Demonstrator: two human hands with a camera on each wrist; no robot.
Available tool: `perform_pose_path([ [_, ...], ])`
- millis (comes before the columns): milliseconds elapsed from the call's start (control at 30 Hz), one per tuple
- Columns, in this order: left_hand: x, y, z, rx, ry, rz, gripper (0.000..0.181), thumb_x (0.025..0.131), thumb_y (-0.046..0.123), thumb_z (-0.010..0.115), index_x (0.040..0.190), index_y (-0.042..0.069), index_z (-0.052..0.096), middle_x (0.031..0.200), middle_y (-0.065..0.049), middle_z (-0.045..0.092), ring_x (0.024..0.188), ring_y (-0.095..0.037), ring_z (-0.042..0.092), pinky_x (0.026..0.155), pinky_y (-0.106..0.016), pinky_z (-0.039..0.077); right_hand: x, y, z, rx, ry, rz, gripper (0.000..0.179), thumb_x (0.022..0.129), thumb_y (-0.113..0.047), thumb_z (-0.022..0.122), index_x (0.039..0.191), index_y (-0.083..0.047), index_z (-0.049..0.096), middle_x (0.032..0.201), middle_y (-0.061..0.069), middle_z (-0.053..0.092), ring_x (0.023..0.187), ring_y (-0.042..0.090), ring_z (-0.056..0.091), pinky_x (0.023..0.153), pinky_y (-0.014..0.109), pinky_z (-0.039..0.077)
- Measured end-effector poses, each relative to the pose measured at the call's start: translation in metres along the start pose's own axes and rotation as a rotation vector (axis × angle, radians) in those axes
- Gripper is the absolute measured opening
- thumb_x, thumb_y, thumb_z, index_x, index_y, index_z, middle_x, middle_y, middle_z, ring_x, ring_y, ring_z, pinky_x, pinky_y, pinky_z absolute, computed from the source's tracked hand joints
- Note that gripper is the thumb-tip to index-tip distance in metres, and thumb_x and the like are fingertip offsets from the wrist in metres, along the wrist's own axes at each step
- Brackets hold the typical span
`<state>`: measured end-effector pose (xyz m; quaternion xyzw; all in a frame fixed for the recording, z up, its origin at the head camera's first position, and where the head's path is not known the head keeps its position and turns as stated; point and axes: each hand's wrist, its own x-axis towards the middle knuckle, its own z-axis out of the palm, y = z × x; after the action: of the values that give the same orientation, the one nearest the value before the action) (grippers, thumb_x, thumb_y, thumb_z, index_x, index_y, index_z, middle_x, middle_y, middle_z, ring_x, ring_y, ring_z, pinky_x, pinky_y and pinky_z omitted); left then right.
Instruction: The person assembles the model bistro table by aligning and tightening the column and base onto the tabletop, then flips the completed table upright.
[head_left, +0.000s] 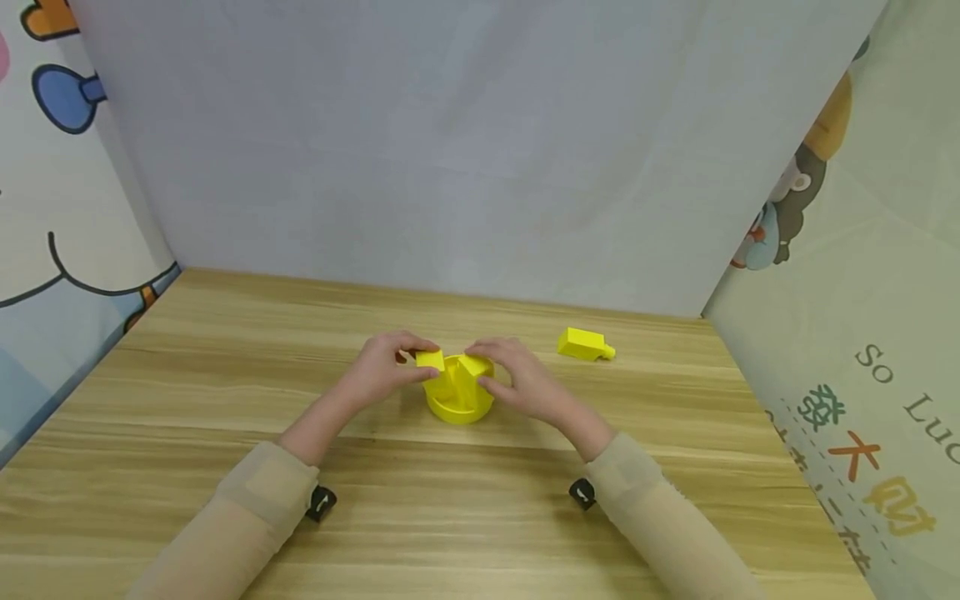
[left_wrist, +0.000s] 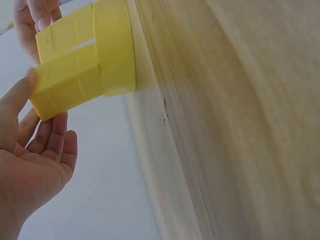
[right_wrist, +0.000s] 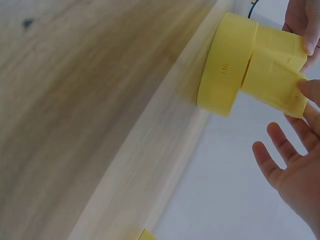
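Observation:
A round yellow cup-like base (head_left: 459,412) stands on the wooden table, its open side up. Two yellow blocks rise out of it side by side, leaning apart at the top. My left hand (head_left: 380,367) pinches the upper end of the left block (left_wrist: 67,82) between thumb and fingers. The right block (right_wrist: 275,82) is pinched the same way by my right hand (head_left: 525,379), whose other fingers spread free in the right wrist view. The blocks' lower ends are hidden inside the base's wall.
Off to the right on the table (head_left: 450,517) lies another yellow block (head_left: 583,343) with a small round knob at one end. A pale cloth wall (head_left: 480,167) stands behind the table, and printed cloths hang at both sides.

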<state>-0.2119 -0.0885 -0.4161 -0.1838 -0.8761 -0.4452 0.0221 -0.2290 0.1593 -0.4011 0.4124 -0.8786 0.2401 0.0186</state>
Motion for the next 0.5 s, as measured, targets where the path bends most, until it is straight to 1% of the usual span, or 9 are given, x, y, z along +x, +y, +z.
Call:
perform_pose_path([
  [100,-0.001,0.001,0.0,-0.007,-0.006,-0.011,0.037,0.083,0.025,0.073,0.115,0.008,0.067,0.11,-0.006,0.065,0.097,-0.021,0.056,0.085,-0.039,0.05,0.0,-0.002,0.001,-0.018,0.037,0.074,0.038,0.09,-0.019,0.065,0.125,-0.007,0.057,0.129,0.009,0.057,0.119,0.025,0.05,0.101,0.042,0.043],
  [233,-0.001,0.002,-0.001,-0.006,-0.003,-0.009,0.036,0.082,0.023,0.074,0.115,0.008,0.068,0.11,-0.007,0.066,0.097,-0.021,0.056,0.085,-0.039,0.05,0.0,-0.006,0.003,-0.02,0.1,0.175,0.038,0.085,-0.022,0.071,0.116,-0.005,0.06,0.116,0.009,0.06,0.102,0.026,0.056,0.086,0.038,0.05],
  [367,-0.001,0.002,-0.001,0.0,0.003,0.004,0.037,0.082,0.023,0.074,0.114,0.007,0.068,0.109,-0.007,0.066,0.096,-0.022,0.057,0.084,-0.039,0.051,0.0,-0.009,0.006,-0.019,0.159,0.296,0.04,0.08,-0.027,0.076,0.108,-0.003,0.059,0.099,0.007,0.06,0.089,0.029,0.056,0.074,0.032,0.049],
  [433,-0.001,0.002,-0.001,-0.002,0.003,0.001,0.037,0.082,0.023,0.074,0.114,0.007,0.068,0.109,-0.007,0.066,0.096,-0.021,0.056,0.084,-0.038,0.051,0.0,-0.011,0.008,-0.01,0.175,0.353,0.042,0.078,-0.029,0.078,0.105,-0.004,0.058,0.093,0.006,0.058,0.086,0.029,0.056,0.071,0.03,0.047],
  [500,-0.002,0.002,-0.001,0.001,0.002,0.001,0.037,0.082,0.023,0.074,0.115,0.008,0.068,0.109,-0.007,0.066,0.096,-0.021,0.056,0.084,-0.038,0.051,0.0,-0.012,0.009,-0.001,0.186,0.393,0.042,0.077,-0.03,0.079,0.103,-0.004,0.057,0.089,0.005,0.056,0.084,0.029,0.056,0.068,0.029,0.047],
])
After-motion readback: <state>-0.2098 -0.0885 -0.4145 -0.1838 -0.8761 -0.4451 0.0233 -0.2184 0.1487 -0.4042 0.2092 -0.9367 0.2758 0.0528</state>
